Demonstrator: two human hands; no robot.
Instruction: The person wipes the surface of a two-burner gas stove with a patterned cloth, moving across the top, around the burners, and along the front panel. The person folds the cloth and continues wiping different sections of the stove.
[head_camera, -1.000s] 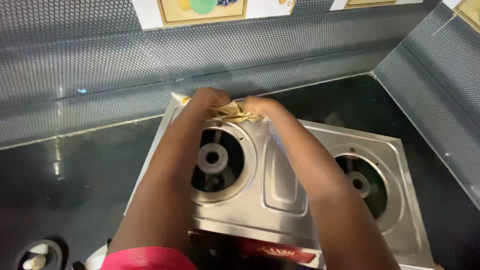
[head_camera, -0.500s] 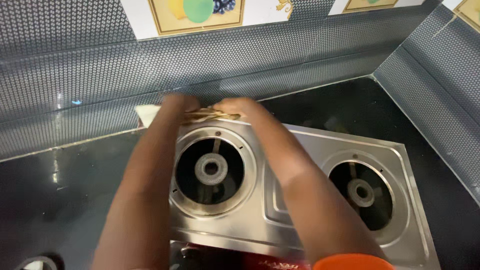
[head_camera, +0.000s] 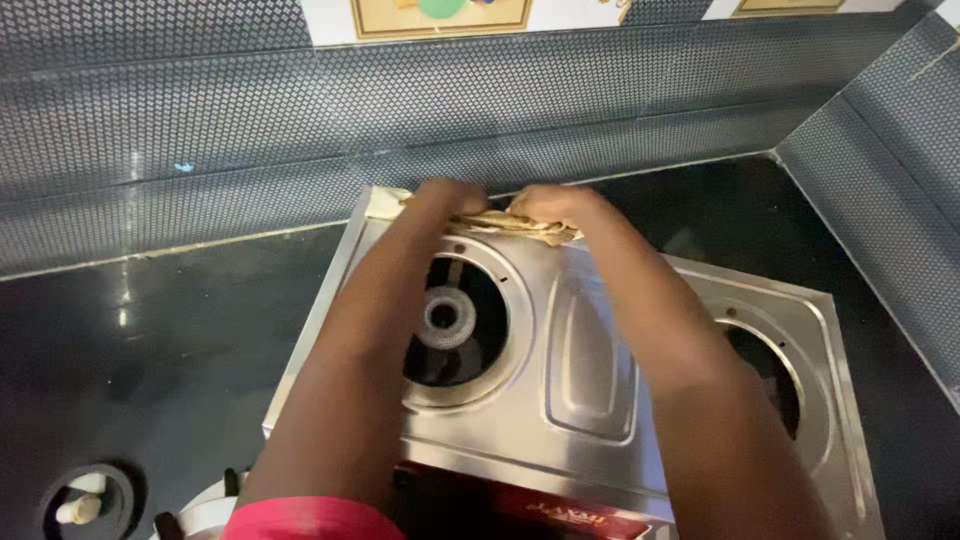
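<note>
Stainless steel fills the middle of the view: a 2-burner gas stove (head_camera: 590, 350) on a black glossy countertop (head_camera: 150, 330), its pan supports off so both burner wells lie bare. Both hands are at its far edge. The left hand (head_camera: 450, 197) and the right hand (head_camera: 548, 205) are each closed over a crumpled yellowish cloth (head_camera: 510, 225), pinching it from either end and pressing it onto the steel rim; a pale corner of the cloth sticks out just left of the left hand.

Below the left forearm sits the open left burner (head_camera: 447, 318), its ringed head exposed; the right burner well (head_camera: 768, 375) is partly hidden by the right forearm. As a judgement, a loose fold of the cloth could drag into the left well and snag on the burner head, since the cloth is held just beyond it. Pressing hard at the far edge might also slide the stove on the slick countertop.

Beyond the hands, above the dark perforated backsplash (head_camera: 300, 120), hang framed pictures (head_camera: 440, 12) with tan rectangular borders, one showing a green round shape. Near the wrists' side, a red rectangular label (head_camera: 560, 508) with gold lettering runs along the stove's front.
</note>
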